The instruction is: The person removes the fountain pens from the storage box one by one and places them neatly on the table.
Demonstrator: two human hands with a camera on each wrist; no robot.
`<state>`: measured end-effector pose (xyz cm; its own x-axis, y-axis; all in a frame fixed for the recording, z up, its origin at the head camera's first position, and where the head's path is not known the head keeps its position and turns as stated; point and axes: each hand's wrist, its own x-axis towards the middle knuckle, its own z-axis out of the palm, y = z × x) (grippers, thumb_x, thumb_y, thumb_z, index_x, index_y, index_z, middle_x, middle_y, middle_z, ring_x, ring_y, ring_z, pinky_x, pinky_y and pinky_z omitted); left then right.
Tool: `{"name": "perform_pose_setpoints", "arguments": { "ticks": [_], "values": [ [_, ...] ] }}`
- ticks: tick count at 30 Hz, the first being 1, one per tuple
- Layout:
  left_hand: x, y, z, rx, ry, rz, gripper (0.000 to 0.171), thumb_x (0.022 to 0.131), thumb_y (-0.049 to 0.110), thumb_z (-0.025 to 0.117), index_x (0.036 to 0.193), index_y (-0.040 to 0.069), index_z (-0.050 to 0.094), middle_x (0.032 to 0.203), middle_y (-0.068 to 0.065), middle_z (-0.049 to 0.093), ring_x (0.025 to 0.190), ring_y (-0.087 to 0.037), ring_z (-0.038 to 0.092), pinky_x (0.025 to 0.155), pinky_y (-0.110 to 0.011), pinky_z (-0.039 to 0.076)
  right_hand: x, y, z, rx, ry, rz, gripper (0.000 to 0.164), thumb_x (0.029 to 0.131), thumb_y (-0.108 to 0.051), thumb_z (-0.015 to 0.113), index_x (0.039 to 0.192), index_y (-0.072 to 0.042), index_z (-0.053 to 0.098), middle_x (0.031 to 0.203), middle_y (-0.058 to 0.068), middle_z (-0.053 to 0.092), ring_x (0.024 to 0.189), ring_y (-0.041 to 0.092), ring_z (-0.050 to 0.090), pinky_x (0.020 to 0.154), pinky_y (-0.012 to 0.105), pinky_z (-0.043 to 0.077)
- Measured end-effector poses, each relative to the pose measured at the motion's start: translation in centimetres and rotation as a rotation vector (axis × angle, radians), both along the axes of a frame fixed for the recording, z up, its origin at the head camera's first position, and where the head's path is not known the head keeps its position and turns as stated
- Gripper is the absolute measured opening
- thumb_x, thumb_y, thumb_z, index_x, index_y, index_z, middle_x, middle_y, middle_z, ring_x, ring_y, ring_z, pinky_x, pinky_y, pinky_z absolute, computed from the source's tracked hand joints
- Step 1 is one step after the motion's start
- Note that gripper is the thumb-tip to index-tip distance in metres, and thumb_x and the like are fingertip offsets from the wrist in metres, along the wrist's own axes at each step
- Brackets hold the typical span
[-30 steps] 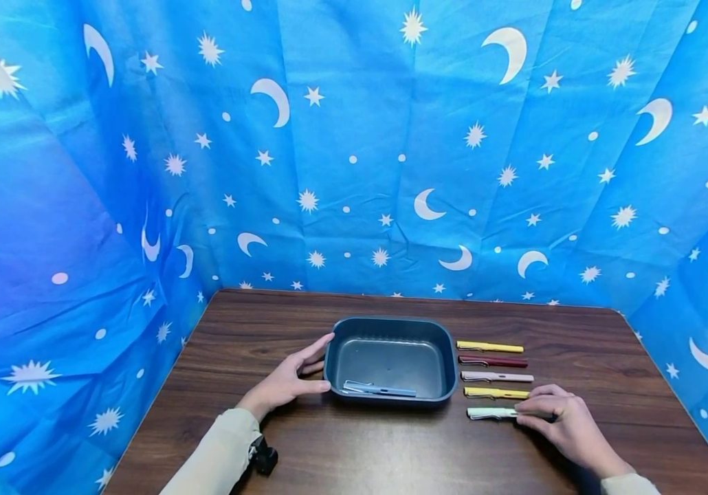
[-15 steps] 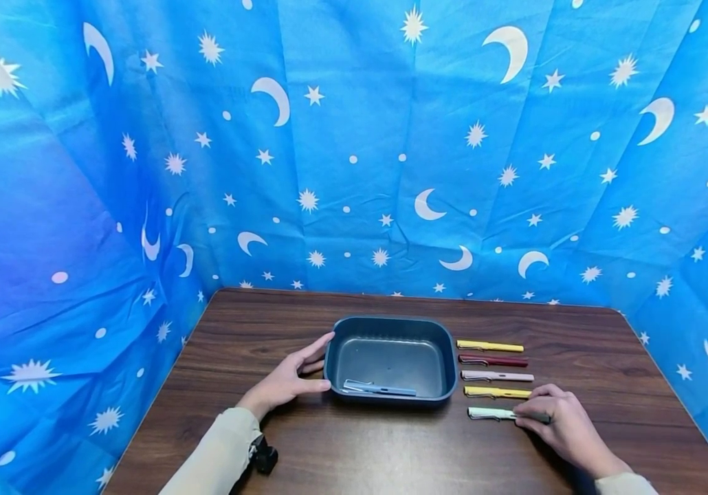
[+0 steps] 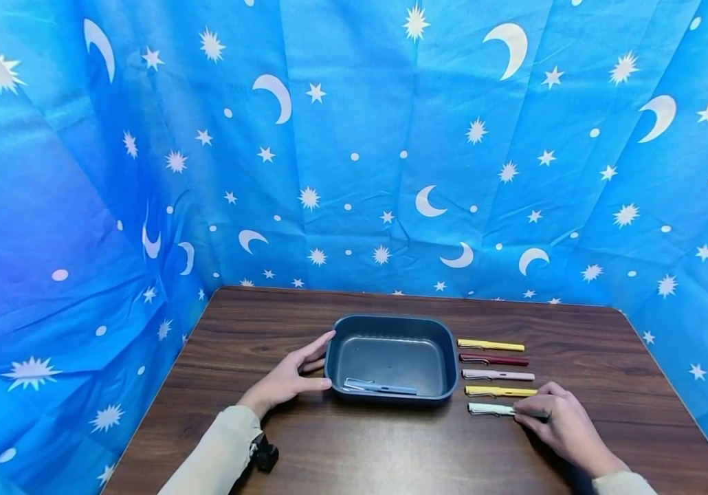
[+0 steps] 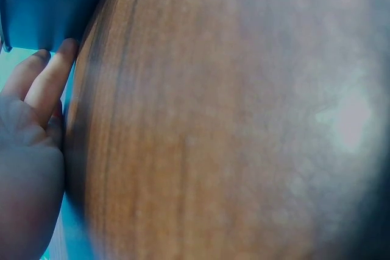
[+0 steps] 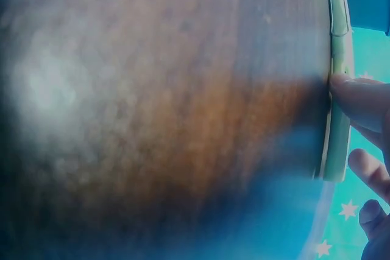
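My left hand (image 3: 286,382) rests against the left end of a dark blue-grey rectangular tub (image 3: 391,359), its fingers and thumb extended along the wall. Inside the tub, a light blue pen (image 3: 381,388) lies along the near side. My right hand (image 3: 561,421) pinches a pale mint-green pen (image 3: 489,410) between thumb and fingers, at the near end of a column of pens. In the right wrist view, the thumb presses on the middle of the mint pen (image 5: 340,47); its cap and clip point toward the tub. Whether the pen touches the table is hard to tell.
Right of the tub lie a yellow pen (image 3: 491,345), a dark red pen (image 3: 493,359), a pale pink pen (image 3: 498,375) and another yellow pen (image 3: 499,391), roughly parallel. The wooden table (image 3: 385,454) ends at a blue star-and-moon cloth (image 3: 354,137) behind.
My right thumb and fingers have settled on the mint pen, whose cap end has shifted very slightly upward in view. The left hand and tub stay put.
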<state>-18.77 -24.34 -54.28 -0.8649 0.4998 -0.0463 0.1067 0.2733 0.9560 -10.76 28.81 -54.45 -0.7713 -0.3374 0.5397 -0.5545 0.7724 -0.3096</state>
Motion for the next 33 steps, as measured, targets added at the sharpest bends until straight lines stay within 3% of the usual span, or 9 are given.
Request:
{"name": "perform_pose_setpoints", "arguments": {
  "ticks": [20, 33],
  "values": [
    [0.01, -0.22, -0.3, -0.006, -0.005, 0.005, 0.088, 0.096, 0.023, 0.08, 0.165, 0.044, 0.029, 0.173, 0.001, 0.026, 0.15, -0.033, 0.044, 0.121, -0.059, 0.036, 0.11, -0.06, 0.26, 0.009, -0.016, -0.026, 0.033, 0.062, -0.005, 0.099, 0.084, -0.025, 0.084, 0.078, -0.021, 0.066, 0.073, -0.005, 0.055, 0.055, 0.024, 0.048],
    [-0.04, -0.17, -0.37, -0.005, 0.006, 0.004, 0.089, 0.096, 0.023, 0.08, 0.167, 0.038, 0.028, 0.173, 0.0, 0.025, 0.149, -0.033, 0.045, 0.12, -0.059, 0.036, 0.01, 0.08, 0.35, 0.01, -0.008, -0.029, 0.033, 0.061, -0.004, 0.099, 0.084, -0.023, 0.085, 0.077, -0.019, 0.068, 0.071, -0.006, 0.055, 0.054, 0.022, 0.046]
  ]
}}
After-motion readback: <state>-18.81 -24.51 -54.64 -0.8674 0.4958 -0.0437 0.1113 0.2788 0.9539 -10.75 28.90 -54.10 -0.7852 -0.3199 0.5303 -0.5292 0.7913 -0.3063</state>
